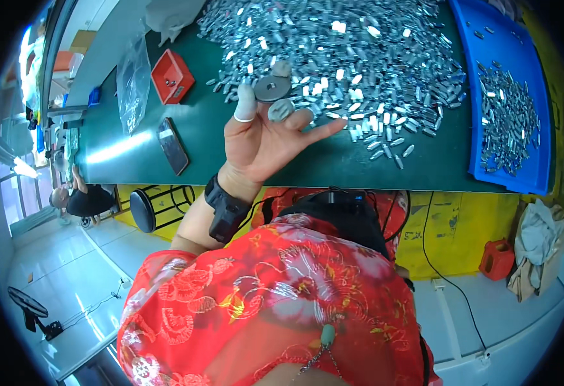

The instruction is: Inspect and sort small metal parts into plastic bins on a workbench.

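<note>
While the left hand [256, 145] is facing palm up above the green surface [211, 132], its thumb and two fingers are grasping a grey disc [262, 90] with a small hole at its centre. Pale covers [246, 101] are wrapping those three tips, and the little finger is pointing out to the right. In the head view, the grey disc is overlapping the near left edge of a heap [333, 48] of small shiny metal pieces. The right hand is lying out of view, so I cannot tell its state. A black device [226, 209] is encircling the left wrist.

At the left, a red container [182, 94] is holding a few small items, a clear plastic bag [132, 83] is lying just beside it, and a dark phone [173, 147] is resting nearer the person. At the right, a blue tray [504, 45] is carrying more metal pieces. Beyond the surface, a black-topped stool [142, 210] is standing at the left, near another person [89, 201], and a red jug [497, 260] is sitting at the right.
</note>
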Demonstrator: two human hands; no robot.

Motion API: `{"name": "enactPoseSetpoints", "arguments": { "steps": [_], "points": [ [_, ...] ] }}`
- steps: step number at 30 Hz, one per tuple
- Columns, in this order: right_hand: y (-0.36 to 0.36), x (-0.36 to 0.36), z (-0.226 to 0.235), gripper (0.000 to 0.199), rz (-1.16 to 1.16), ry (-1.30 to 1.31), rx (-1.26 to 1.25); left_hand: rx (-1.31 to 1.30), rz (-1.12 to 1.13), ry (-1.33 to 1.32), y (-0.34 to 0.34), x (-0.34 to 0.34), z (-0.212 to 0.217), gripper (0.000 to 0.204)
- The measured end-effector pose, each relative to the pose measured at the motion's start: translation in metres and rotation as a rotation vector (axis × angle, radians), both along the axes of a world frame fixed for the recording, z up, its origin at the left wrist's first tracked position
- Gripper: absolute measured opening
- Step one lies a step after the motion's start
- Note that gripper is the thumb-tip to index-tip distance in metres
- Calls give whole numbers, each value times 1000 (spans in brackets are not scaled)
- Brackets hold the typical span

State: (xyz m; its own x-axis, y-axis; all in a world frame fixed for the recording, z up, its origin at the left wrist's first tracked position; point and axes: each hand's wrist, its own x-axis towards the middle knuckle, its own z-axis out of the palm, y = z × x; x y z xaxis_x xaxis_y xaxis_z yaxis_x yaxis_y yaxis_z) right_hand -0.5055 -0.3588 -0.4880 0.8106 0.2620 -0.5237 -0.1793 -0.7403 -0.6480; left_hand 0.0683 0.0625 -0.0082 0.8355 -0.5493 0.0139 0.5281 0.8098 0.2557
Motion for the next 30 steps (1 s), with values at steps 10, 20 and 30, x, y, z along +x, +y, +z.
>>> {"name": "enactPoseSetpoints", "arguments": {
  "steps": [10, 20, 30],
  "points": [
    [71, -42, -60, 26, -58, 423, -331, 385, -92, 90, -47, 10, -21, 42],
    [108, -47, -37, 28, -186, 423, -254, 541, -29, 92, -62, 16, -9, 43],
    [100, 36, -16, 29, -288, 445, -208, 595, -12, 70, -87, 24, 4, 43]
  ]
}}
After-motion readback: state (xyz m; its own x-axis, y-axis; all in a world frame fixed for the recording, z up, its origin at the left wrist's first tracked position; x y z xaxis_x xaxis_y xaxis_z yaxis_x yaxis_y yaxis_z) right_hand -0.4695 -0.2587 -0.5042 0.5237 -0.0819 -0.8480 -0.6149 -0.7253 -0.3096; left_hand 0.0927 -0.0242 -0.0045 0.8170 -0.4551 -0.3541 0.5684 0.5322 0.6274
